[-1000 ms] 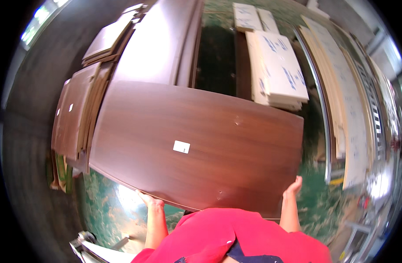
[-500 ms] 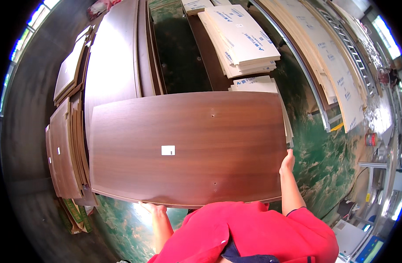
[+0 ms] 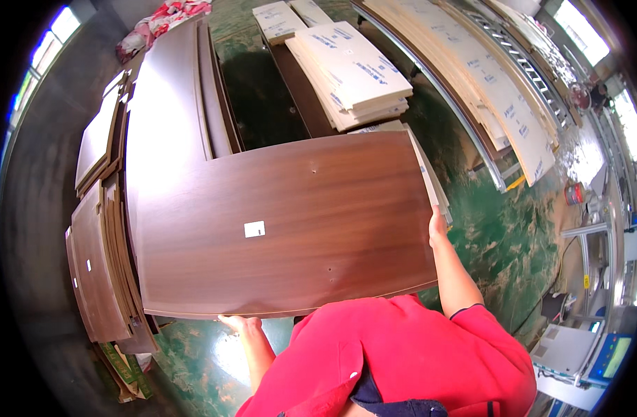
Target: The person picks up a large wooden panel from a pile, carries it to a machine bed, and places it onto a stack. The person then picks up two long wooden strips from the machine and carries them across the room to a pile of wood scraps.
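Note:
A large brown wood-grain panel (image 3: pixel 284 201) spans the middle of the view in front of me, with a small white label (image 3: pixel 254 229) and a few small holes on its face. My left hand (image 3: pixel 243 325) grips its near edge left of my body, the fingers partly hidden beneath the panel. At the panel's right edge, my right hand (image 3: pixel 438 226) is closed round the side, its fingertips out of sight. The panel's far left part overlaps a long brown board stack (image 3: pixel 164 104); whether it rests there I cannot tell.
White printed boards (image 3: pixel 360 66) lie stacked beyond the panel. Long pale boards (image 3: pixel 471 76) lie on a metal-edged support at the right. More brown panels (image 3: pixel 99 257) stand at the left. A red can (image 3: pixel 574 193) and a metal frame (image 3: pixel 586 229) are at far right, beyond the green floor (image 3: pixel 499 229).
The panel has tilted slightly, its right end swinging farther away from me. My right hand has moved forward with it, while my left still grips the near edge. The view has shifted.

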`<action>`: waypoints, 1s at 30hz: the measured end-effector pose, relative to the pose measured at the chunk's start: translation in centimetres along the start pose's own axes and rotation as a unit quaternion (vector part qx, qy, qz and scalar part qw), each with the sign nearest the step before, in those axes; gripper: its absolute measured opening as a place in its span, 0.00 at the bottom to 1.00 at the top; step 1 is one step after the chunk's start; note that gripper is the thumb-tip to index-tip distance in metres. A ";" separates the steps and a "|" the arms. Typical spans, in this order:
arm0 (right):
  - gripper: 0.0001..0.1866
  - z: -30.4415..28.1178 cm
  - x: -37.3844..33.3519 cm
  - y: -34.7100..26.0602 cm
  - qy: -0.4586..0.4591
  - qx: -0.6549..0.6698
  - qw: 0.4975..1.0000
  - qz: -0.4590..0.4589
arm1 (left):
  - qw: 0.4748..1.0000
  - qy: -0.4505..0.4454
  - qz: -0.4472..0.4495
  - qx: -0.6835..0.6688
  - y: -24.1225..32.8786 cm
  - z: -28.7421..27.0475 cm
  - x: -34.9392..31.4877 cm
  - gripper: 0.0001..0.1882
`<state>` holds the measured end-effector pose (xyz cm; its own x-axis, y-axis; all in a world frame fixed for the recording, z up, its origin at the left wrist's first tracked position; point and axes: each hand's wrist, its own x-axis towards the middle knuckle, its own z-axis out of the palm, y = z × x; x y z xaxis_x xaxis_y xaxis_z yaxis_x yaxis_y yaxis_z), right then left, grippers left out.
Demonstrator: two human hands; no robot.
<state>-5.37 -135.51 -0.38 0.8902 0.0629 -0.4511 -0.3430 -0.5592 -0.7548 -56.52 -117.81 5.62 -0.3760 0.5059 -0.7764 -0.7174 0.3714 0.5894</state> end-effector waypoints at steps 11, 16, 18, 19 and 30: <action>0.36 5.0 6.9 -1.7 -0.108 0.111 0.986 -0.057 | 0.996 -0.038 0.025 -0.080 0.0 1.9 4.2 0.33; 0.33 9.0 6.8 -7.0 -0.161 0.128 0.978 -0.036 | 0.993 -0.028 0.060 -0.096 -0.2 4.2 4.8 0.32; 0.31 10.6 6.3 -9.9 -0.160 0.117 0.980 -0.032 | 0.993 -0.004 0.079 -0.085 -0.8 5.2 5.4 0.31; 0.30 11.5 6.3 -11.3 -0.160 0.114 0.980 -0.031 | 0.995 0.012 0.074 -0.063 -1.0 5.5 5.7 0.31; 0.28 18.7 10.3 -20.6 -0.277 0.113 0.954 -0.030 | 0.947 0.054 -0.006 0.316 -1.1 9.8 5.8 0.31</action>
<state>5.22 -107.85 1.63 0.6368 0.5514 -0.5390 -0.4078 -0.3524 -0.8423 -52.19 -107.63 2.69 -0.4525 0.4287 -0.7820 -0.2402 0.7859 0.5698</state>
